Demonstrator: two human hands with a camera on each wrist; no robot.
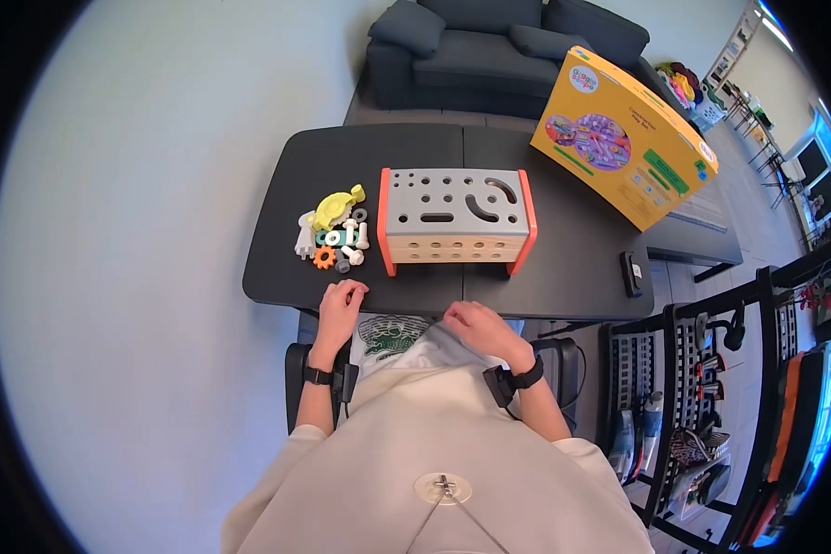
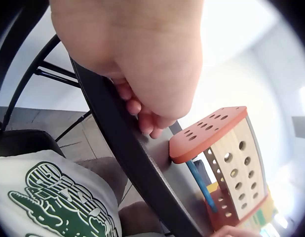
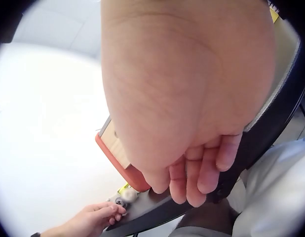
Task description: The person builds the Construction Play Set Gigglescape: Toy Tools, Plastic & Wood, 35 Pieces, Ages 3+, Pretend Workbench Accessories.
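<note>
My left hand [image 1: 340, 312] rests at the front edge of the black table [image 1: 305, 166], its fingers loosely curled and holding nothing. To its right, also at that edge, my right hand [image 1: 482, 331] hangs relaxed; the right wrist view shows its bent, bare fingers [image 3: 193, 182]. Just beyond both hands stands a toy workbench [image 1: 457, 212] with a grey holed top, orange end panels and wooden sides. Left of it lie toy parts: a yellow piece [image 1: 334, 210], an orange gear [image 1: 324, 258], a light grey piece [image 1: 306, 236] and several white bolts [image 1: 362, 236].
A large yellow toy box [image 1: 623, 138] stands at the table's back right. A small black device [image 1: 631, 274] lies near the right edge. Behind the table is a dark sofa [image 1: 489, 57]; black shelving [image 1: 679, 388] stands on the right, a pale wall [image 1: 157, 231] on the left.
</note>
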